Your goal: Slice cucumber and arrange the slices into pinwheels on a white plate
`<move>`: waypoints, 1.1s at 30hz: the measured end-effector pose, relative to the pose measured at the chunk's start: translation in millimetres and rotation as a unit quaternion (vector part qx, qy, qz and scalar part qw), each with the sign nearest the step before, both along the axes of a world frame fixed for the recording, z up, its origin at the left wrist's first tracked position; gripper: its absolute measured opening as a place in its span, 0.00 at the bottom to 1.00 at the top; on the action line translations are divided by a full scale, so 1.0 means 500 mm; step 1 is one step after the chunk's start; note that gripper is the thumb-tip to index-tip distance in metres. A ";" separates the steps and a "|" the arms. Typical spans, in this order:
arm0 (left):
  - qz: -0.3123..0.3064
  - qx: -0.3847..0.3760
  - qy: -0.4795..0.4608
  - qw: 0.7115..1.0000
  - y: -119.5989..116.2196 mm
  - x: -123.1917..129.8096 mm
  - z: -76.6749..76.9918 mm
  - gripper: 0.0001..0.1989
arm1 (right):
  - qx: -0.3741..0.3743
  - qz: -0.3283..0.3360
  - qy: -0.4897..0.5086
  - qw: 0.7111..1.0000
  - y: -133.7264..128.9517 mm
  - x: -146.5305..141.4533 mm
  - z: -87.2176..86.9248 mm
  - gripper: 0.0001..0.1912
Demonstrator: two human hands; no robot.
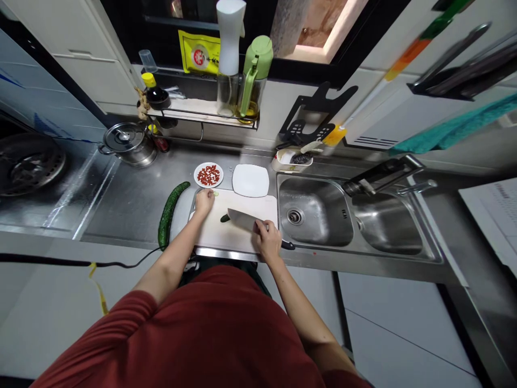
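My right hand grips a cleaver, its broad blade slanting over the white cutting board. A black handle end shows just right of that hand. By the blade's tip lies a short dark green cucumber piece. My left hand is closed at the board's upper left corner, fingers curled together; what they hold, if anything, is hidden. Small pale green bits lie right beside it. Left of the board, a long whole cucumber rests on the steel counter.
Behind the board stand a plate of chopped red pieces and a bare white plate. A double sink is at the right. A lidded pot sits at the back left, below a shelf with bottles.
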State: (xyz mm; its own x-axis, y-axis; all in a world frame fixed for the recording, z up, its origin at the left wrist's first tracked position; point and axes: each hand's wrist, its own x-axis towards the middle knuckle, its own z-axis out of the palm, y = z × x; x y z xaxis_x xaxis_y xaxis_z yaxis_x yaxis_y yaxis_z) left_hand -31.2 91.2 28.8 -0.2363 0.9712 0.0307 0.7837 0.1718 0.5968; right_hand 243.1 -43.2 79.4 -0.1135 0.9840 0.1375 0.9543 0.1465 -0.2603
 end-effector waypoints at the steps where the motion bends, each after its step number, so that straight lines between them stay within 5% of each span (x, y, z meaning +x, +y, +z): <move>1: 0.017 0.012 -0.014 1.000 -0.011 0.000 -0.002 0.12 | -0.005 -0.008 0.024 1.000 0.001 -0.001 0.002 0.23; 4: 0.047 0.055 -0.052 0.996 -0.062 0.008 -0.008 0.13 | -0.027 -0.033 0.108 0.993 0.006 -0.007 0.007 0.22; 12: -0.076 0.134 -0.065 0.986 -0.192 0.048 -0.019 0.09 | -0.097 -0.004 0.153 0.983 0.040 -0.030 0.008 0.18; 20: -0.165 0.175 -0.066 0.968 -0.203 0.064 -0.018 0.09 | -0.236 0.063 0.024 0.969 0.041 -0.085 0.029 0.14; 33: -0.211 0.201 -0.039 0.956 -0.198 0.066 -0.037 0.10 | -0.252 0.084 -0.022 0.964 0.033 -0.124 0.041 0.12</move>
State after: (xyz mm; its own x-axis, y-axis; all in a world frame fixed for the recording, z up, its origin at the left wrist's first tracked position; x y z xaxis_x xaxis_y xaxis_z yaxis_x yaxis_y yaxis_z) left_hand 2.1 -7.6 10.4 0.1580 0.8937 0.4200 0.6833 -0.4060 0.6069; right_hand 181.1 -26.5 100.0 -0.2724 0.8919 -0.3611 0.9400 0.1665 -0.2979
